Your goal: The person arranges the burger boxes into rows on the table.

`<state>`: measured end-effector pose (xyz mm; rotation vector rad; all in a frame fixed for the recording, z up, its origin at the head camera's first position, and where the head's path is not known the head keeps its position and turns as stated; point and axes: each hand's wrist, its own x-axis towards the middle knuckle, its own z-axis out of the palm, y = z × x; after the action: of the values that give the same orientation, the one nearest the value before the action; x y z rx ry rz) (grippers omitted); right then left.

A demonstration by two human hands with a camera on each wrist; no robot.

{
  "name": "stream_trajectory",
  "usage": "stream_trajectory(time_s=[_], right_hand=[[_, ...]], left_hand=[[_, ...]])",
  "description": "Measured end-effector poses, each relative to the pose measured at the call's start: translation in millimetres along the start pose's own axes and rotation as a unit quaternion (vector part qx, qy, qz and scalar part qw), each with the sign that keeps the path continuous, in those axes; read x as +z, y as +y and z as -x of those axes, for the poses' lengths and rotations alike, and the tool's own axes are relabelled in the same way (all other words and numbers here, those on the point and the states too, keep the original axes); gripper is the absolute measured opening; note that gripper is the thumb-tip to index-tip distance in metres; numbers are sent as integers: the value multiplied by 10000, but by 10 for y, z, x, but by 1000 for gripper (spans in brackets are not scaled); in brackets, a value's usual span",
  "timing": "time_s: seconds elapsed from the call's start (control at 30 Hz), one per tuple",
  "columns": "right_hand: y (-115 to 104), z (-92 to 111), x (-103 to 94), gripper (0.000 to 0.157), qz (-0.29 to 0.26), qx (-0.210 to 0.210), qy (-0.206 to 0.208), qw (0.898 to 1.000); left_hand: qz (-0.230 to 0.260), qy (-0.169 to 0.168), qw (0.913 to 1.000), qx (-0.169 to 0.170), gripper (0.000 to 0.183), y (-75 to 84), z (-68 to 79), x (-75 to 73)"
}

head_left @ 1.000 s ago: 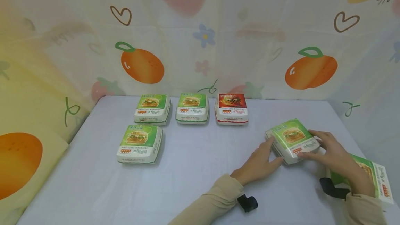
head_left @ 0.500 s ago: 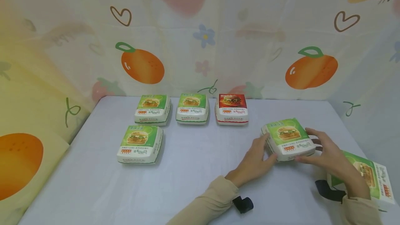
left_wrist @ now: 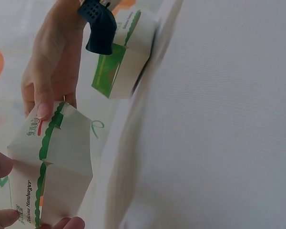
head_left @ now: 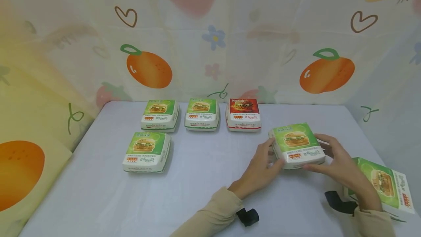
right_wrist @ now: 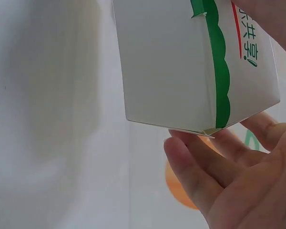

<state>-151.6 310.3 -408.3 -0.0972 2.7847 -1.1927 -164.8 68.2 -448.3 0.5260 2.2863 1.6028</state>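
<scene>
Both hands hold a green-and-white hamburger box [head_left: 295, 145] between them, right of the table's middle, its burger picture facing up. In the left wrist view, this box appears raised clear of the white tabletop. My left hand [head_left: 258, 169] grips its left side, with the thumb at the near left corner. On the opposite side, my right hand [head_left: 340, 164] has its thumb on the near face and its fingers along the right side. The right wrist view shows those right fingers [right_wrist: 195, 176] beside the box's edge, the palm partly visible.
Another green box [head_left: 385, 182] lies turned at the right edge, partly behind the right forearm. Two green boxes [head_left: 160, 115] [head_left: 202, 114] and a red box [head_left: 243, 115] form a back row. A green box [head_left: 147, 152] sits in front at left. Printed cloth [head_left: 263, 57] backs the table.
Both hands have carried the hamburger box a little to the left, and it has turned straighter to the table. The other boxes have stayed in place.
</scene>
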Motion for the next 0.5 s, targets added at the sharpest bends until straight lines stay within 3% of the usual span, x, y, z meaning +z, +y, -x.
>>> stream_trajectory(time_s=[0.5], right_hand=[[-167, -10, 180, 110, -49, -236, 11, 9997]], left_hand=[[-76, 223, 9995, 188, 67, -67, 143, -154]])
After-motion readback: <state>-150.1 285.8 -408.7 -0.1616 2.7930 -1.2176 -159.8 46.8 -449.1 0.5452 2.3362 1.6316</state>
